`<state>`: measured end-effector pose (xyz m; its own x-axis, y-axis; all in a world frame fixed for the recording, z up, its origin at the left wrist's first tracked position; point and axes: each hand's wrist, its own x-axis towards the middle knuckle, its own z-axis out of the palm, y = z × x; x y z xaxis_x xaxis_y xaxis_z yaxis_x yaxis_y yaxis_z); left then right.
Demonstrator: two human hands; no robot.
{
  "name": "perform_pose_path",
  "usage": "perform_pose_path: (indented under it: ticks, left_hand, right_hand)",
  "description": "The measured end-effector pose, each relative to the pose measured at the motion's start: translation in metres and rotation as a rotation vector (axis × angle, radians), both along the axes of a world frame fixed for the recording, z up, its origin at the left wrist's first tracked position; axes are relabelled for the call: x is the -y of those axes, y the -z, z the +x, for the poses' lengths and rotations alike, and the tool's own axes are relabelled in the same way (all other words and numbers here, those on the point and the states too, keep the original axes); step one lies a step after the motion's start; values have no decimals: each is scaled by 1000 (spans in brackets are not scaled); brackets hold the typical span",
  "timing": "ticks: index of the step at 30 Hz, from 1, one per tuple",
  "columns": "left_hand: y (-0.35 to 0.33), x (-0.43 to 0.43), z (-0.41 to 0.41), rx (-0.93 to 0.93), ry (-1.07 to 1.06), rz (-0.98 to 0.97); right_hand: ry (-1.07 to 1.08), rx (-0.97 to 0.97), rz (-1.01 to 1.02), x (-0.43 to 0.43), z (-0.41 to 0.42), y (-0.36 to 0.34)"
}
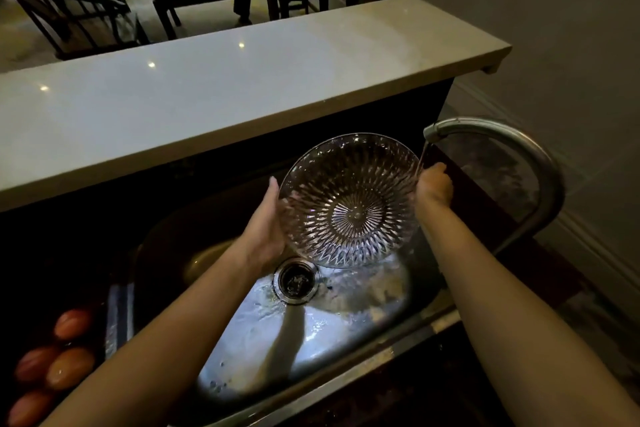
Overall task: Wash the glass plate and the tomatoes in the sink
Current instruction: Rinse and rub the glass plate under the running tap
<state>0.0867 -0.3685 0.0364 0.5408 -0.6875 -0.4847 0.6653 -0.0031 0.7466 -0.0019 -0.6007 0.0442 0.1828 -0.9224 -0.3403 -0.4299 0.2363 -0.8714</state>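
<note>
Looks about midway: left hand (266, 222) and right hand (433, 185) each grip an edge of the clear patterned glass plate (349, 201), tilted over the steel sink (277, 340) under a thin stream from the curved metal tap (502, 139), and the reddish tomatoes (59, 364), probably still unwashed, wait left of it.

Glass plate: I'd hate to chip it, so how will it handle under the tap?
The plate is probably slippery: water from the tap runs onto its rim by the right hand. Likely stiff yet fragile, being patterned glass held over a steel sink. The left hand grips the opposite edge, hinting at some weight.
</note>
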Motion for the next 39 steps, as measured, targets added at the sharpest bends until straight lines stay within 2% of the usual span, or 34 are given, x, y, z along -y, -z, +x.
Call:
perform_pose_path:
  ticks: [2,5,11,13,17,22,24,28,30,35,39]
  left_hand:
    - [2,0,-2,126,36,1]
    - [3,6,-3,220,-39,1]
    - [-2,16,-11,320,-5,-35]
    - [-3,17,-14,353,-19,-37]
    - [-5,17,-16,421,-57,-31]
    - [-8,18,-17,401,-85,-27]
    - [-8,21,-18,390,-80,-19]
    - [-9,33,-23,358,-84,40]
    - [-9,36,-21,321,-124,53]
    - [3,31,-2,209,-207,16]
    - [15,27,7,81,-248,0]
  right_hand:
    - [-14,-11,41,6,-2,1]
    - [8,10,126,7,-1,3]
    - [-113,-46,-130,-19,6,9]
    - [-141,-64,-141,-27,9,15]
    - [-158,52,-126,-32,16,22]
    - [-276,-19,-258,-36,15,28]
    - [-324,-45,-373,-40,13,29]
    - [-632,-126,-733,-67,20,22]
    - [-784,-161,-845,-87,18,22]
    - [-1005,-247,-1014,-121,-12,43]
    - [-1038,-317,-1063,-113,-39,54]
